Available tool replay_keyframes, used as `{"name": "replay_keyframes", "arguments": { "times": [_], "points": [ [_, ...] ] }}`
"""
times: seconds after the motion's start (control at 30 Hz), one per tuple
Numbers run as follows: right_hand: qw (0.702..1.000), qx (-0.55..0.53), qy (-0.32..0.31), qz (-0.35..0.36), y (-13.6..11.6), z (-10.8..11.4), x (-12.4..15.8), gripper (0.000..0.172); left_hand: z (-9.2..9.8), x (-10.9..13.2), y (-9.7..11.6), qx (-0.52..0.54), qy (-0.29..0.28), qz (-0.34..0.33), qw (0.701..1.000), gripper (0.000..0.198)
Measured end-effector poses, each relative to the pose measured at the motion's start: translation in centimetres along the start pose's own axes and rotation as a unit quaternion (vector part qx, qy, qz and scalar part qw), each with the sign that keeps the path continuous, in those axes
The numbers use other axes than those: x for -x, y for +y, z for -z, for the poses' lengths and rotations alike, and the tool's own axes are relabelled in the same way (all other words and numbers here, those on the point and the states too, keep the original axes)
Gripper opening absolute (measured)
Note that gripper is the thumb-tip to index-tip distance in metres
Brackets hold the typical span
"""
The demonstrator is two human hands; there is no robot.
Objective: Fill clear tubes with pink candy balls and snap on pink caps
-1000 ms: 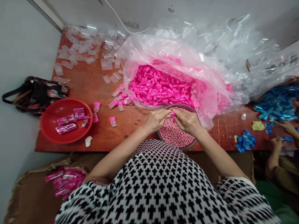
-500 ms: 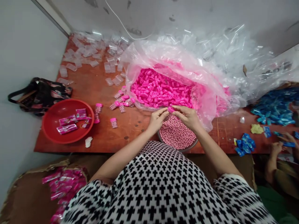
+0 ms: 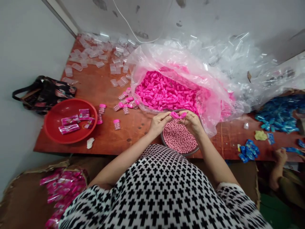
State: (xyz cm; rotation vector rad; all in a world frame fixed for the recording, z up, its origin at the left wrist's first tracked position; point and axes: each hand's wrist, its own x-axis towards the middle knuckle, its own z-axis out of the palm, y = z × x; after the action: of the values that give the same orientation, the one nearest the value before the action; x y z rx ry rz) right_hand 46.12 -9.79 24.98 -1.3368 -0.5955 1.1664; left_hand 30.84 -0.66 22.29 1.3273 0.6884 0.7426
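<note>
A pink flip-top cap [image 3: 175, 115] is spread open between my hands, its two halves apart and joined in the middle. My left hand [image 3: 159, 123] pinches one half between thumb and fingers. On the other half, my right hand [image 3: 192, 123] has its fingers closed. Whether a clear container is attached under the cap, I cannot tell. Right below sits a round bowl [image 3: 162, 140] filled with small pink balls [image 3: 179, 136]. Just beyond my fingers, a clear plastic bag [image 3: 152, 54] lies open with a heap of pink caps [image 3: 164, 90] in it.
Left on the table [image 3: 95, 86] stand filled jars [image 3: 116, 124] with pink lids, a red basin [image 3: 71, 138] with pink packets, and a black bag [image 3: 51, 93]. Clear containers [image 3: 83, 54] lie behind. At right are blue packets [image 3: 249, 151] and a co-worker's hand [image 3: 280, 156].
The pink cap looked folded together between my fingertips; now its halves are spread. My right hand has turned and drawn slightly away from the left. The camera view has shifted a little.
</note>
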Motion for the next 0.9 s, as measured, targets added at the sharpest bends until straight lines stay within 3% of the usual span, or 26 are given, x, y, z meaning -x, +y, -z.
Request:
{"name": "replay_keyframes", "arguments": {
  "times": [0.1,0.17,0.27,0.4,0.47,0.67,0.8,0.9],
  "points": [
    [0.991,-0.002,-0.096,-0.094,-1.3,-0.4,-0.2,0.037,-0.1,0.1,0.1,-0.037,-0.017,-0.044,0.998,0.024],
    [0.978,-0.044,-0.126,-0.163,-1.5,-0.9,-0.2,0.035,-0.3,0.2,0.1,-0.037,-0.012,-0.054,0.998,0.024],
    [0.965,-0.136,-0.074,-0.212,-1.0,-2.2,0.0,0.026,-0.4,0.4,0.5,-0.027,-0.008,-0.053,0.998,0.023],
    [0.955,-0.235,0.027,-0.178,-0.3,-4.6,0.6,0.009,-0.3,0.9,1.8,-0.05,-0.015,-0.04,0.998,0.023],
    [0.942,-0.285,0.032,-0.176,0.0,-5.6,0.5,0.008,0.1,1.0,2.2,-0.088,-0.026,-0.048,0.995,0.024],
    [0.938,-0.305,-0.009,-0.163,1.8,-7.6,-2.0,0.022,3.7,-0.5,0.4,-0.16,-0.01,-0.007,0.987,0.035],
    [0.939,-0.251,-0.095,-0.216,3.8,-9.4,-4.9,0.045,6.9,-1.1,-1.2,-0.178,0.055,0.068,0.98,0.045],
    [0.923,-0.264,-0.126,-0.25,4.6,-10.3,-7.1,0.05,8.4,-1.7,-1.6,-0.203,0.105,0.087,0.97,0.047]
  ]
}}
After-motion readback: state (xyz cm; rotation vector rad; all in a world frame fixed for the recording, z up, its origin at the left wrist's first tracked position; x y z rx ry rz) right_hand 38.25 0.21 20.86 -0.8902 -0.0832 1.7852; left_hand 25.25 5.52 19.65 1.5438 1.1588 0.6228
